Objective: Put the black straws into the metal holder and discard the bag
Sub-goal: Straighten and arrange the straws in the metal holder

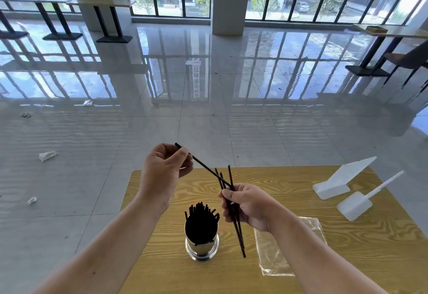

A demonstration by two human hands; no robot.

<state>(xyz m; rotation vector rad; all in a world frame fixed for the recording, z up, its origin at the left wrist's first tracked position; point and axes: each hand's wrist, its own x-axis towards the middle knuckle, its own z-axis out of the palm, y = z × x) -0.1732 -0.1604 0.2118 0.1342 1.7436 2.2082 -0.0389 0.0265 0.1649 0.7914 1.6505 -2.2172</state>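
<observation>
A shiny metal holder [202, 246] stands on the wooden table [162, 259], packed with upright black straws [201, 212]. My right hand [249, 205] grips a small bundle of black straws [239, 235] just right of the holder, their ends sticking out above and below the fist. My left hand [163, 171] is raised above the table's far edge and pinches one single black straw [203, 166] near its far end; that straw slants down to the bundle in my right hand. A clear plastic bag [273, 259] lies flat on the table under my right forearm.
Two white plastic pieces, a slanted stand [340, 180] and a scoop-like one [361, 203], lie at the table's right side. Scraps of litter [47, 155] dot the shiny tiled floor beyond. Other tables and a chair [407, 62] stand far off by the windows.
</observation>
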